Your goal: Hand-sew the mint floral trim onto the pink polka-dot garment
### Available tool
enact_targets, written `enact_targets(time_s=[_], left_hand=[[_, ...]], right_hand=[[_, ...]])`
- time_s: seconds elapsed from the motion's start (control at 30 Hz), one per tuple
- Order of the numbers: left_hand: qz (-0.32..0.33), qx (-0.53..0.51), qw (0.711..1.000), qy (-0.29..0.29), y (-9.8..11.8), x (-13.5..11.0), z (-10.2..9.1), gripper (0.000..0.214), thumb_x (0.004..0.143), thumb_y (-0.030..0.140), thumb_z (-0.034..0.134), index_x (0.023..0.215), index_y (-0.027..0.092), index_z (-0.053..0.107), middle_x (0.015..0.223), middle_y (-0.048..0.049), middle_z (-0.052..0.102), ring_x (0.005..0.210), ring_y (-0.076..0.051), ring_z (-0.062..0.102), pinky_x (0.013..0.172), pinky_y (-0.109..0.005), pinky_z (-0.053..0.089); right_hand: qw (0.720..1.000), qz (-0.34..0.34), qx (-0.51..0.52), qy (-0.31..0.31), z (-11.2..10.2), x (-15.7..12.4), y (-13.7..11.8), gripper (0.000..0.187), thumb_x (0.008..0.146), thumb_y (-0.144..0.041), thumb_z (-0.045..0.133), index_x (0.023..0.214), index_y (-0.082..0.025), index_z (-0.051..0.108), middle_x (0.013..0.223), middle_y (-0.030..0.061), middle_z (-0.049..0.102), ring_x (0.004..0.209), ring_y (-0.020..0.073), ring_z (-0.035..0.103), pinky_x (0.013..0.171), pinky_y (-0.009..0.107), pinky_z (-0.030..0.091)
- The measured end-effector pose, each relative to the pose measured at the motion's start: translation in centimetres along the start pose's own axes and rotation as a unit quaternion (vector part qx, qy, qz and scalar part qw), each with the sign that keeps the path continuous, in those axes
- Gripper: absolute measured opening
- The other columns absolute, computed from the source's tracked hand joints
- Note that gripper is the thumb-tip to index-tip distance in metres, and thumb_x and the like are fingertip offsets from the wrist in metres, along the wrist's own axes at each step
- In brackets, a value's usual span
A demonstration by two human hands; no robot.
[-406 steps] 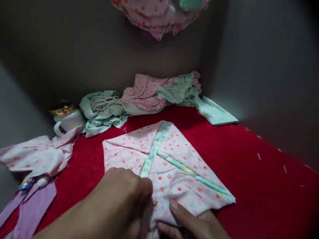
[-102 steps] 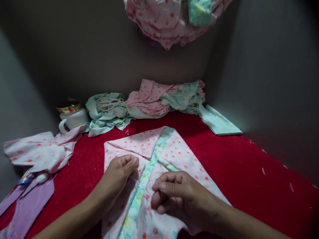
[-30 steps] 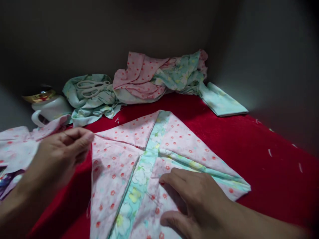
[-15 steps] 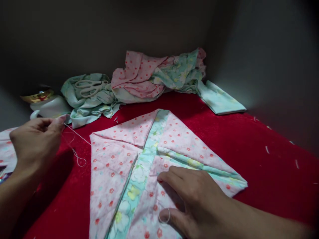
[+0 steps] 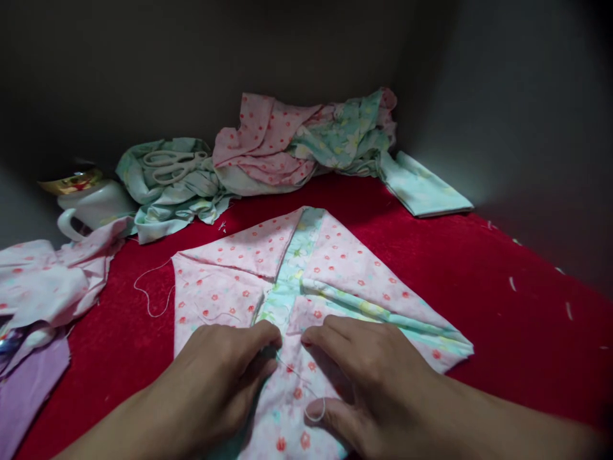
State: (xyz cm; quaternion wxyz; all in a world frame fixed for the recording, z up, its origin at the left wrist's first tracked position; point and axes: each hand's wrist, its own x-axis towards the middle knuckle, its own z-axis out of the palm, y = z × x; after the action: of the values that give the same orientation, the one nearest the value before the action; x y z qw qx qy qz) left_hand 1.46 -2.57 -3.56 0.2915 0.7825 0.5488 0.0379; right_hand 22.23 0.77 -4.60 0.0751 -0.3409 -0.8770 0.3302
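A pink fabric piece (image 5: pixel 345 255) with red flowers lies folded into an angular shape, with a mint floral strip (image 5: pixel 295 246) down its middle. My left hand (image 5: pixel 227 364) is over the middle, thumb and forefinger pinched close to the strip. Thin white thread (image 5: pixel 149 306) loops out from the fabric's left corner and over its top; a strand leads away from the left fingertips. Whether a needle is in them is hidden. My right hand (image 5: pixel 368 370) rests on the fabric's lower right, thumb and forefinger apart, a white thread loop at the thumb.
Red cloth (image 5: pixel 407 249) covers the surface. Behind are scissors (image 5: pixel 175 165) on crumpled mint fabric (image 5: pixel 167 211), a pink and mint pile (image 5: pixel 268 147) and a folded mint piece (image 5: pixel 431 191). At left are a white cup (image 5: pixel 96 207), pink cloth (image 5: pixel 62 275) and purple cloth (image 5: pixel 36 396).
My left hand has come from the far left, where it pulled the thread taut, to the fabric's middle. The thread is slack now. My right hand has stayed put.
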Motion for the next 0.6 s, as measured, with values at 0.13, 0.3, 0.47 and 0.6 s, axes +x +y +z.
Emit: enact_targets(time_s=[0.13,0.3,0.47,0.6], left_hand=[[0.038,0.042,0.997,0.051,-0.8,0.3,-0.1,0.023,0.086,0.023,0.038,0.067,0.018,0.05,0.053,0.0023,0.047,0.045,-0.01,0.042,0.045,-0.022,0.029],[0.044,-0.048,0.981,0.184,-1.2,-0.2,-1.8,0.023,0.087,0.028,0.044,0.069,0.019,0.054,0.055,0.0034,0.051,0.048,-0.008,0.046,0.044,-0.017,0.035],[0.007,-0.044,0.949,0.313,-0.8,-0.8,-3.4,0.014,0.08,0.032,0.058,0.07,0.022,0.06,0.06,0.0063,0.06,0.052,-0.008,0.055,0.044,-0.011,0.041],[-0.003,-0.034,0.924,0.382,-0.5,-0.9,-3.4,0.008,0.08,0.032,0.059,0.074,0.027,0.058,0.06,0.0099,0.059,0.049,-0.006,0.054,0.043,-0.008,0.041]], right_hand=[[1.0,-0.003,-0.009,0.002,0.1,0.0,0.0,0.029,0.071,-0.037,0.063,0.092,-0.018,0.054,0.082,0.0026,0.057,0.07,0.0184,0.05,0.059,0.031,0.035],[1.0,0.004,-0.017,0.001,0.2,0.1,0.2,0.027,0.071,-0.039,0.063,0.086,-0.02,0.052,0.081,0.0011,0.055,0.069,0.0177,0.049,0.058,0.03,0.034],[1.0,0.019,-0.005,-0.015,-0.2,0.2,-0.2,0.025,0.071,-0.038,0.064,0.084,-0.02,0.053,0.08,0.0014,0.055,0.068,0.017,0.048,0.058,0.029,0.036],[0.999,0.044,0.009,-0.028,-0.6,0.4,-0.7,0.021,0.069,-0.032,0.067,0.079,-0.02,0.053,0.082,0.0022,0.055,0.071,0.0172,0.048,0.058,0.027,0.037]])
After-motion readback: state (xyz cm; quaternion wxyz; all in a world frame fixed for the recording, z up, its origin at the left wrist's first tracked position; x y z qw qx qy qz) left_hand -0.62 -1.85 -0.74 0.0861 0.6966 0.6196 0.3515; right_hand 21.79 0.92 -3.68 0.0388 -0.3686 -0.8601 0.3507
